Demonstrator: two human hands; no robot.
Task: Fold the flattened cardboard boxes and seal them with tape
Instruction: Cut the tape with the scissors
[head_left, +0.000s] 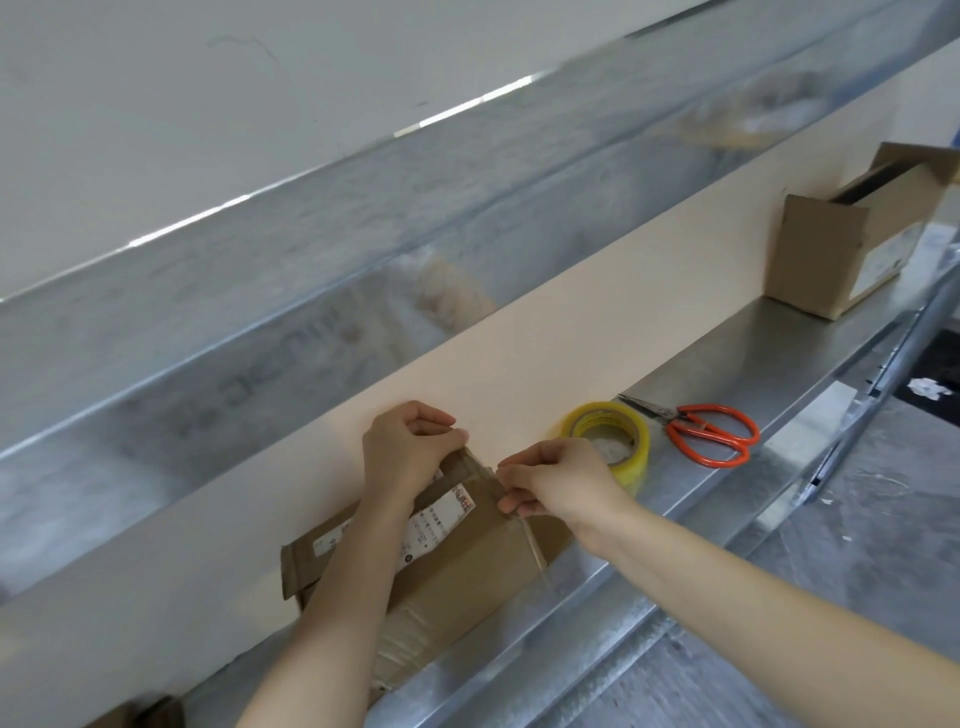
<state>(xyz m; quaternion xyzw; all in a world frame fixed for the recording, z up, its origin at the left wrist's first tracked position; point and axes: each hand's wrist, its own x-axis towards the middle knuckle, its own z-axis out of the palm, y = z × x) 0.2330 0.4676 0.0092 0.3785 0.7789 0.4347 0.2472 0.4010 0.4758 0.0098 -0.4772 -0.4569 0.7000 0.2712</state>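
Observation:
A brown cardboard box (457, 571) with a white shipping label lies on a metal shelf, its end flaps facing the wall. My left hand (410, 452) presses down on the box's far top corner, fingers curled over the edge. My right hand (556, 483) pinches a strip of clear tape (535, 551) that runs over the box's right end. A roll of clear yellowish tape (618, 441) sits just behind my right hand. Orange-handled scissors (706, 431) lie to the right of the roll.
The metal shelf (779, 364) runs along a pale wall (519, 343), with another shelf above. A second cardboard box (852, 244) with open flaps stands at the far right end. The grey floor lies below at right.

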